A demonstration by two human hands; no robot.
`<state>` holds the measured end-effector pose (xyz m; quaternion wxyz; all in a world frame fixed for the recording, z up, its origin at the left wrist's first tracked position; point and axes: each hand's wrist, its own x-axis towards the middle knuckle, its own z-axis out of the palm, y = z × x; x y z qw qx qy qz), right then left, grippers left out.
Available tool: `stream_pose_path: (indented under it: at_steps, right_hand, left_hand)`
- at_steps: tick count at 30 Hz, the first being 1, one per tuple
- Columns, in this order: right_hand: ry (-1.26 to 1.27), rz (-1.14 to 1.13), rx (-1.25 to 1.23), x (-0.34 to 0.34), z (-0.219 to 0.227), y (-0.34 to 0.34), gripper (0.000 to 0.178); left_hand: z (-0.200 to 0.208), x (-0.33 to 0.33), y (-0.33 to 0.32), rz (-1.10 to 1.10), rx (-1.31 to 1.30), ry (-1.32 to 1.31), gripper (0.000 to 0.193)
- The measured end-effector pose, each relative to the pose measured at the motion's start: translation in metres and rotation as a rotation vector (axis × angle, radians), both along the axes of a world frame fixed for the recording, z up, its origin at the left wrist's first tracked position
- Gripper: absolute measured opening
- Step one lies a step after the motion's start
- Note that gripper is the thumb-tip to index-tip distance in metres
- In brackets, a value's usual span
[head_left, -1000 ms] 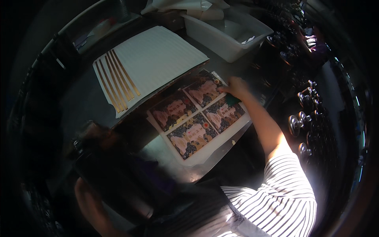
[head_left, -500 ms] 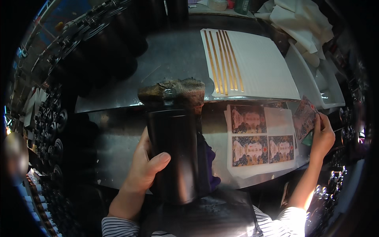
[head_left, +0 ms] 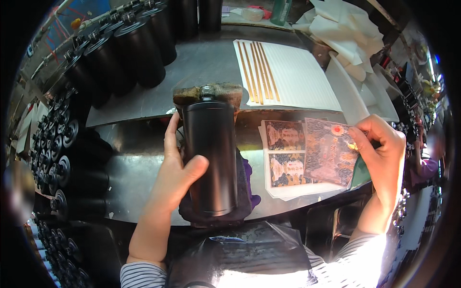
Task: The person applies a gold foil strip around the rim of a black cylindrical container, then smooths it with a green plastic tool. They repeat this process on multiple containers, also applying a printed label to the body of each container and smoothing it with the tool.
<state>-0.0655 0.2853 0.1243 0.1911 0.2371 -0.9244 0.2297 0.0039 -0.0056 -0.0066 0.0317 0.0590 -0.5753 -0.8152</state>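
Observation:
A matte black cylinder [head_left: 211, 158] with a metal fitting at its far end lies on a padded rest with purple cloth [head_left: 249, 185]. The fitting sits against a worn, brownish block [head_left: 228, 93]. My left hand [head_left: 180, 177] grips the cylinder's left side, thumb over its face and index finger stretched along its edge. Between thumb and fingers, my right hand [head_left: 384, 149] pinches the upper right corner of a printed decal sheet [head_left: 326, 153], reddish with a red dot. The decal sheet hangs over a stack of similar printed sheets [head_left: 285, 170] and partly hides them.
Gold strips [head_left: 254, 72] lie on a white sheet [head_left: 307, 77] on the raised metal shelf [head_left: 201, 62]. Crumpled white paper [head_left: 336, 29] spills above a white bin [head_left: 345, 89] at right. Several black cylinders [head_left: 139, 53] stand at far left; more lie stacked [head_left: 81, 168] below.
My right hand has drawn the decal sheet leftward over the stack. The cylinder has settled lower onto its rest, away from me, and my left index finger is now straighter.

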Motion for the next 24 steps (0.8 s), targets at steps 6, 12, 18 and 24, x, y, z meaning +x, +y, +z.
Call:
stream_pose_path:
  at_steps: [6, 12, 18, 24]
  right_hand:
    - [-0.102, 0.097, -0.146, 0.023, 0.009, -0.023, 0.003]
    - [-0.388, 0.454, -0.19, 0.035, 0.019, -0.038, 0.004]
    - [-0.84, 0.397, -0.537, 0.017, 0.004, -0.083, 0.017]
    - [-1.035, 0.468, -0.644, -0.036, -0.073, -0.111, 0.019]
  left_hand:
    - [0.01, 0.003, 0.017, 0.078, -0.135, 0.026, 0.107]
    - [-0.004, 0.004, 0.016, 0.09, -0.106, 0.185, 0.098]
    - [0.0, 0.021, -0.023, 0.104, -0.326, 0.301, 0.077]
    - [0.019, 0.011, -0.014, 0.146, -0.639, 0.297, 0.056]
